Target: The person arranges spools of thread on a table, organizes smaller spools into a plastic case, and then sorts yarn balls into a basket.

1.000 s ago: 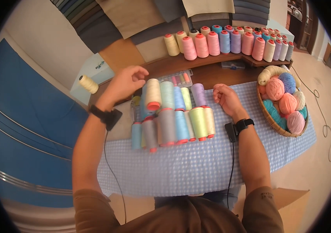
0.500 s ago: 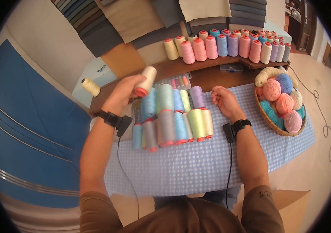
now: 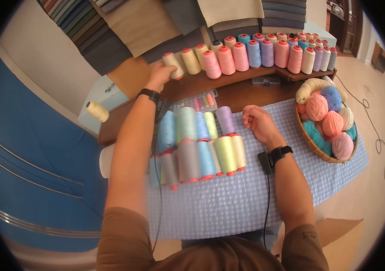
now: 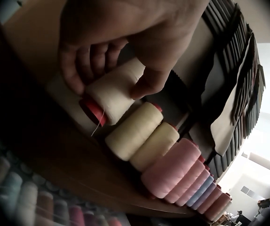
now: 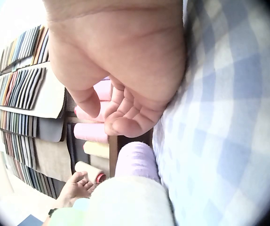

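Observation:
At the left end of the wooden shelf (image 3: 226, 81), my left hand (image 3: 161, 76) grips a cream cone of thread (image 3: 171, 63) with a red base. In the left wrist view, thumb and fingers wrap the cone (image 4: 116, 92), and a loose thread end hangs by its base. Pale yellow cones (image 4: 135, 132) stand right beside it. My right hand (image 3: 261, 123) rests on the blue checked cloth (image 3: 228, 203), fingers loosely curled and holding nothing. Close to it is a lilac cone (image 3: 225, 120), at the end of a group of pastel cones (image 3: 189, 160).
Pink cones (image 3: 225, 60) and several others line the shelf. A wicker basket (image 3: 321, 151) of yarn balls stands at the right. One pale yellow cone (image 3: 97, 111) lies at the far left. A clear box (image 3: 213, 95) of small spools sits behind the pastel group.
My left hand took the cream cone from the top of the pastel group and carried it up and back to the shelf's left end. My right hand has stayed in place.

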Demonstrator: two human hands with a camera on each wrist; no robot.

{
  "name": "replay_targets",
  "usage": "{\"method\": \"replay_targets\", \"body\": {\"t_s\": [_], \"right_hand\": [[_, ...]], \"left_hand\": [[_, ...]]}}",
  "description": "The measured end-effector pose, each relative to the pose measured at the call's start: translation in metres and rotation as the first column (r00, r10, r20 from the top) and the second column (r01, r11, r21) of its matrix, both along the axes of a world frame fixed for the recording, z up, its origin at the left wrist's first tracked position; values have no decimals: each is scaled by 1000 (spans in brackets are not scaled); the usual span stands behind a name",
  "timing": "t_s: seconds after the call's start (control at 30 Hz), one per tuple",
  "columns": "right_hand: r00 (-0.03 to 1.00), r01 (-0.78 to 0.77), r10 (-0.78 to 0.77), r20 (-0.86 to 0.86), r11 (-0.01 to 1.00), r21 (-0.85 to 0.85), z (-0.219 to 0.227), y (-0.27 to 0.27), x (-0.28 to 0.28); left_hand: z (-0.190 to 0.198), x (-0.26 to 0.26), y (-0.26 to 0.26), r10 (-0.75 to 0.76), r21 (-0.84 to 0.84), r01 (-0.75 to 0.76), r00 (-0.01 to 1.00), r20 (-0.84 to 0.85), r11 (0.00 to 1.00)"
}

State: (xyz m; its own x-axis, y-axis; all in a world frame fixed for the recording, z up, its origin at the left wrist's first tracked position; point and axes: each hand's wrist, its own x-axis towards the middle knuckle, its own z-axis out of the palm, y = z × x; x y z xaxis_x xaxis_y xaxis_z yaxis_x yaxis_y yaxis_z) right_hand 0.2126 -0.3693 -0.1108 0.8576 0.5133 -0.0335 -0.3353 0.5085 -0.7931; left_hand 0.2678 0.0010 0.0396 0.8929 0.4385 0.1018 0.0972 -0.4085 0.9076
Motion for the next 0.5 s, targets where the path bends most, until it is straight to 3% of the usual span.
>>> {"method": "replay_targets", "body": {"t_s": [0.2,0.4,0.5], "right_hand": [[1000,1,-1,-3,1000,9,2,0,-1],[1000,16,-16,6,1000,-2,0,2,-1],[1000,19,-19,18,1000,-2,-2,2,0]], "left_hand": [[-22,31,-1,-8,21,8,1000,5,1000],[-18,18,4,-96,-37,96,995,-3,995],[-19,3,7,67,-10,-66,995,73,998]]}}
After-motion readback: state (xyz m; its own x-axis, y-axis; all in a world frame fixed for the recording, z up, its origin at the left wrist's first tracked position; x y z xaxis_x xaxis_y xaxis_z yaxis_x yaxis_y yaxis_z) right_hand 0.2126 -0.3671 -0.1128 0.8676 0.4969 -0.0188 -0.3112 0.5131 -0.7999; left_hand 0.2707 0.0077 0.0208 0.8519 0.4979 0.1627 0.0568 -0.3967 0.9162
